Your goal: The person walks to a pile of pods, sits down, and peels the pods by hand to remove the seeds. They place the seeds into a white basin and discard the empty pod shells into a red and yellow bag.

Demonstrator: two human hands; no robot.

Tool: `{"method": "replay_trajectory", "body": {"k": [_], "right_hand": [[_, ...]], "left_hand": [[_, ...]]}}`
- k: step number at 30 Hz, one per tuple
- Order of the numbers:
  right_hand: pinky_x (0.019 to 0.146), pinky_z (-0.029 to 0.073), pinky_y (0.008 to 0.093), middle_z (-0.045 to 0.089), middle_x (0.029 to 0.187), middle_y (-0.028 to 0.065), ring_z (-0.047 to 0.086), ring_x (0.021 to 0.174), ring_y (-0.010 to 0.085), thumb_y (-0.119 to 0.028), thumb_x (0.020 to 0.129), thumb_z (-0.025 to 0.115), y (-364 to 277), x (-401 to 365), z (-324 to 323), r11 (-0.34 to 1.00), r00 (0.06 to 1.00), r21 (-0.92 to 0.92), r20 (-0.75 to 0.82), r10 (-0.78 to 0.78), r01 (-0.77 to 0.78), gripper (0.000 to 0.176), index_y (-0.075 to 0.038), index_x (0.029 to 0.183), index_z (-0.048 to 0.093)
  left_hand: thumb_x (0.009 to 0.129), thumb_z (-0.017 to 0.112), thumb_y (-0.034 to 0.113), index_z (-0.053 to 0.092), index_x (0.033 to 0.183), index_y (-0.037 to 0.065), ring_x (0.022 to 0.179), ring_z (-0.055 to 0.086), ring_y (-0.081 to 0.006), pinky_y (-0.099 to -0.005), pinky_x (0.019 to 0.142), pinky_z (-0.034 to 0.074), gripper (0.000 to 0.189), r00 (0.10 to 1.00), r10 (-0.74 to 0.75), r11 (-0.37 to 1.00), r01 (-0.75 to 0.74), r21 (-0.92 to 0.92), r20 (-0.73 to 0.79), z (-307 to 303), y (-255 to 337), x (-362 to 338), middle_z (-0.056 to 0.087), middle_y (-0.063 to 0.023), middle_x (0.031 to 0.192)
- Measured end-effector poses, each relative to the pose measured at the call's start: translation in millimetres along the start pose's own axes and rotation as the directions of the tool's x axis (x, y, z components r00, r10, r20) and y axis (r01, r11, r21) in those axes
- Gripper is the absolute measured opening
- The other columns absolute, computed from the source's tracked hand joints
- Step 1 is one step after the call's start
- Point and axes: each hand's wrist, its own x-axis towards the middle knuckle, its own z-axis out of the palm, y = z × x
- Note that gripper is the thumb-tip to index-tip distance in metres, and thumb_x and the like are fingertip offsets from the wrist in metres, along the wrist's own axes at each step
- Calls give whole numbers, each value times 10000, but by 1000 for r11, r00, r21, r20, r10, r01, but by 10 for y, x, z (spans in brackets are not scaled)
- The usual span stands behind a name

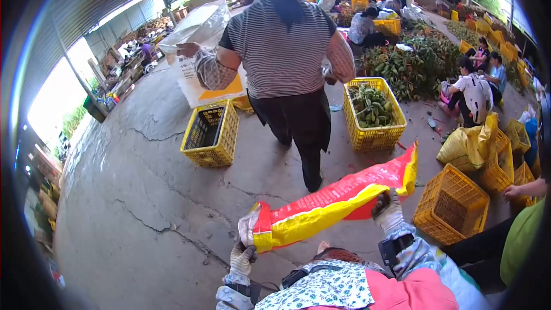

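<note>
A red and yellow woven sack (327,204) stretches flat between my hands, with print on its red side. My left hand (242,258), in a white glove with dark fingertips, grips the sack's whitish left end. Gloved the same way, my right hand (389,211) holds the sack's lower edge near its right end. Both hands are closed on the fabric. The sack hangs above the concrete floor, in front of a person walking ahead of me.
A person in a striped shirt (281,46) carries a white sack (192,77) ahead. Yellow crates stand left (227,138) and right (373,138), the right one holding leafy produce. More crates (422,209) and a yellow sack (468,143) lie right. Seated people sit near a plant heap (419,63).
</note>
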Motion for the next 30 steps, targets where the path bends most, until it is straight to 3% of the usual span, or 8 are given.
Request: {"method": "replay_trajectory", "body": {"k": [4,8,14,18,19,20,26,30], "right_hand": [[420,443,244,620,678,22,533,481,100,-325,776,695,205,95,1308,825,924,-479,71,376,-299,225,-132,865,621],[507,459,243,641,812,38,536,540,94,-309,843,626,408,256,2276,490,854,-848,396,337,200,352,-74,1101,582],[885,426,313,534,1131,142,514,1039,214,-339,850,618,721,1133,3366,411,549,-618,786,284,670,587,-14,1282,390],[960,382,369,430,1278,224,432,1193,318,-409,800,656,699,1645,4155,-27,737,-778,583,342,628,744,-23,1336,312],[977,370,396,386,1340,219,434,1197,302,-356,778,696,630,1694,4337,310,791,-898,426,439,312,802,-35,1370,261],[952,399,382,435,1295,230,465,1168,299,-312,733,747,693,2022,4260,43,792,-859,489,366,510,855,-15,1367,256],[874,454,311,560,1113,139,561,989,210,-91,608,693,198,2599,4471,84,927,-978,206,314,189,753,44,1279,379],[877,450,295,563,1111,124,556,993,203,-17,619,637,62,2863,4487,411,959,-888,266,95,206,682,56,1255,405]], "left_hand": [[722,715,120,601,918,53,473,482,-52,-185,422,369,236,993,118,969,-119,215,17,583,1756,475,586,21,662],[751,703,66,591,903,61,636,543,-76,-201,565,457,189,954,181,895,-260,363,238,1266,2210,1019,597,7,777],[781,634,-8,575,990,12,878,586,-141,-281,821,463,218,711,-129,736,-398,547,691,2285,2367,2211,617,-60,940],[781,612,-33,600,1005,53,911,586,-181,-296,810,465,240,476,-143,653,-614,444,868,2604,2454,3210,613,-57,939],[774,611,-40,605,996,61,894,592,-186,-299,793,469,244,417,-203,619,-647,446,886,2736,2613,3442,613,-56,953],[767,611,-47,611,987,69,877,597,-191,-302,775,474,250,360,-278,587,-671,454,891,2811,2732,3619,614,-55,967],[735,649,102,518,1187,163,749,584,-313,-381,660,480,474,86,-472,487,-804,341,878,3292,2942,4695,563,-119,889],[779,624,84,524,1188,106,860,591,-279,-361,739,474,422,11,-385,636,-722,274,923,3571,2866,5307,579,-112,933]]}}
